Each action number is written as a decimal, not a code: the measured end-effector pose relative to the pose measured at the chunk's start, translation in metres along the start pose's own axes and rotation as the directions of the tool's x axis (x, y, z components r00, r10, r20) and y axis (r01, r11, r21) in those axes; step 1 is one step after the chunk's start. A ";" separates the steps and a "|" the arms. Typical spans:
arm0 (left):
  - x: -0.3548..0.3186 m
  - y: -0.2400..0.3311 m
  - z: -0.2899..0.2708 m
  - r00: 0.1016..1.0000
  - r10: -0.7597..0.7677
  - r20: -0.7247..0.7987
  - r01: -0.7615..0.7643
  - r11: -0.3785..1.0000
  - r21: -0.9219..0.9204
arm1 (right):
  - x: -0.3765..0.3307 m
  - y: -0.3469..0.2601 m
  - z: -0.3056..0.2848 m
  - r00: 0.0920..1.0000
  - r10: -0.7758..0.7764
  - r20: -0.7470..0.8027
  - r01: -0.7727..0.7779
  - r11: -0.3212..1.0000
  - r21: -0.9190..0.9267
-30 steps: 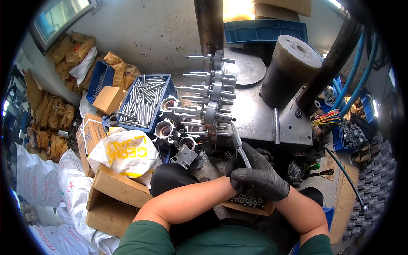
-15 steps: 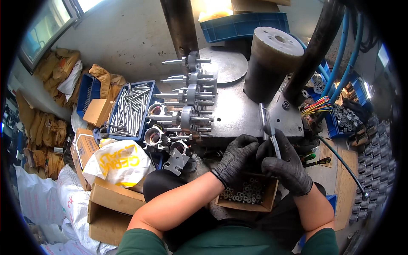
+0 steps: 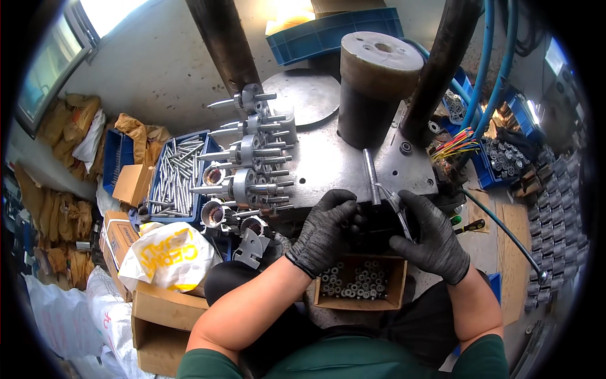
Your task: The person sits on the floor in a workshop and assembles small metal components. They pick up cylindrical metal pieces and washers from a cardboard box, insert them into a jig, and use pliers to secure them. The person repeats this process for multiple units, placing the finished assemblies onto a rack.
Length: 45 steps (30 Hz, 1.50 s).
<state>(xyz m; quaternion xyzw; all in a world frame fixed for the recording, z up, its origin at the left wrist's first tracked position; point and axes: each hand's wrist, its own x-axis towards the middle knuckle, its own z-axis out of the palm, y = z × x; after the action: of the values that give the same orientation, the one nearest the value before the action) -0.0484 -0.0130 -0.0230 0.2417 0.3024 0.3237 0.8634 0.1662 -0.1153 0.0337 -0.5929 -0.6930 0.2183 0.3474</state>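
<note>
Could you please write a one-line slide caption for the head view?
Gloved left hand and right hand, holding pliers, meet at a metal plate's edge above a cardboard box of small parts.

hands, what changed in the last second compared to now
The right hand carried the thin metal tool from the left side over to the right, and it still grips the tool. The left hand moved up to the dark part at the plate's edge. The box of small parts stayed on the lap.

Blue crate of long bolts (image 3: 177,174), white-and-yellow bag (image 3: 167,256), grey cylinder (image 3: 372,88)
</note>
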 end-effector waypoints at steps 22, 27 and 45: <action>0.007 -0.003 0.004 1.000 0.004 -0.015 -0.006 0.997 -0.083 | -0.002 -0.004 -0.007 0.999 -0.035 -0.023 0.030 0.981 -0.194; 0.007 -0.003 0.007 1.000 0.012 0.019 -0.010 0.995 -0.102 | -0.001 0.000 -0.004 0.991 -0.134 -0.024 0.114 0.912 -0.395; 0.005 -0.008 0.004 0.999 -0.012 0.030 0.013 0.999 -0.034 | 0.004 0.003 0.005 0.972 -0.230 -0.047 0.174 0.843 -0.509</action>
<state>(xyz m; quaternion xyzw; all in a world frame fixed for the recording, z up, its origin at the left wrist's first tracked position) -0.0391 -0.0156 -0.0267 0.2298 0.2855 0.3199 0.8737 0.1647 -0.1099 0.0290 -0.5970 -0.7649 -0.0388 0.2387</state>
